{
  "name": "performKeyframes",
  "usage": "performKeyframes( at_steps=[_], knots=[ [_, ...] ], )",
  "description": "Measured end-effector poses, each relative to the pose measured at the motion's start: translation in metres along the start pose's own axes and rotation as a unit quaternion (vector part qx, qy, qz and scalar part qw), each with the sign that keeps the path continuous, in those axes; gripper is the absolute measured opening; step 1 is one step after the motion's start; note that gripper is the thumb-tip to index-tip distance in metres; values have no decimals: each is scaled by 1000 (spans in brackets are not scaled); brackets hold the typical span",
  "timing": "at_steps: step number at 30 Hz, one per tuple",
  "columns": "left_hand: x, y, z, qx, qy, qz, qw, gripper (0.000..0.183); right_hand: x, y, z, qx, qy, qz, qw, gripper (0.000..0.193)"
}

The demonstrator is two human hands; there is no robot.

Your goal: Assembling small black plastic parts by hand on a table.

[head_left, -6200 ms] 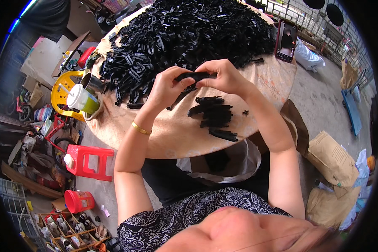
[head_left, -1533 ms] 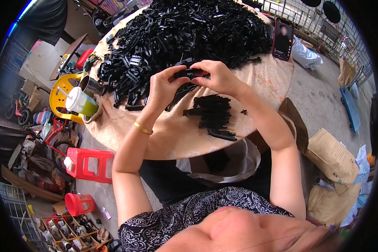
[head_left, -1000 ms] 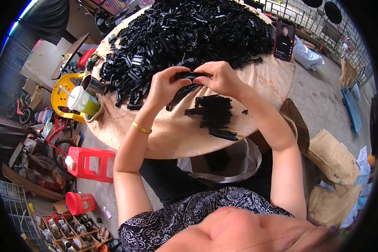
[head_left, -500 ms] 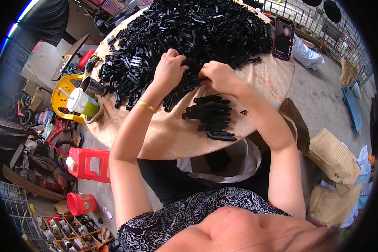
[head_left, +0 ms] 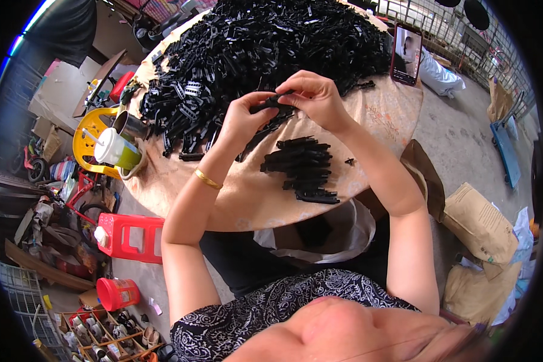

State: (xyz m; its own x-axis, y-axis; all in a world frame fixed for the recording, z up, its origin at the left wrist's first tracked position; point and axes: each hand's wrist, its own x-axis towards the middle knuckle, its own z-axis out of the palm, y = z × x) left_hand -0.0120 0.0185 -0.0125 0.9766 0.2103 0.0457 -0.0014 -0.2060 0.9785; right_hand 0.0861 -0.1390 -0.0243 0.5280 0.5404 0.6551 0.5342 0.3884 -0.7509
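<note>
A large heap of thin black plastic strips (head_left: 277,45) covers the far part of a round table with a peach cloth (head_left: 223,211). Just at the heap's near edge, my left hand (head_left: 241,123) pinches a short black plastic piece (head_left: 270,104). My right hand (head_left: 321,105) has thumb and fingers closed on the piece's right end, so both hands meet on it. Its exact shape is partly hidden by my fingers. Below my right hand lies a neat stack of black pieces (head_left: 297,168), side by side on the cloth.
A phone (head_left: 406,55) stands at the table's right edge. At the left are a lidded cup with a straw (head_left: 116,149) and a yellow chair (head_left: 81,148). A red stool (head_left: 133,238) and red bucket (head_left: 117,294) stand lower left. A white-lined bag (head_left: 361,232) sits under the near edge.
My hands, apart at the heap's edge before, have come together and now both grip a black plastic piece. The left hand has moved down towards me. The phone's picture has changed.
</note>
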Motion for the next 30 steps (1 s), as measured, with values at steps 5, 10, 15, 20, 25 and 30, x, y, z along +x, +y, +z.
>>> performKeyframes(
  at_steps=[5, 10, 15, 20, 25, 30],
  knots=[
    [-3, 2, -11, -208, -98, -70, 971, 34, -3, 2, -2, -60, -65, -59, 994, 19],
    [-4, -1, -16, -200, -91, -82, 972, 30, -2, 7, -1, -122, -97, -114, 981, 22],
    [-9, 1, -16, -70, -37, 0, 997, 32, -2, -2, -5, -138, -118, -47, 982, 36],
    [-12, 0, -10, 162, 42, 135, 977, 38, -4, -3, -3, -83, -120, 107, 983, 42],
    [-18, 8, -3, 283, 66, 154, 944, 26, -5, 2, -4, -125, -132, 70, 981, 32],
    [-19, 9, 1, 290, 91, 219, 927, 24, -5, -2, -5, -138, -104, 20, 985, 29]
  ],
)
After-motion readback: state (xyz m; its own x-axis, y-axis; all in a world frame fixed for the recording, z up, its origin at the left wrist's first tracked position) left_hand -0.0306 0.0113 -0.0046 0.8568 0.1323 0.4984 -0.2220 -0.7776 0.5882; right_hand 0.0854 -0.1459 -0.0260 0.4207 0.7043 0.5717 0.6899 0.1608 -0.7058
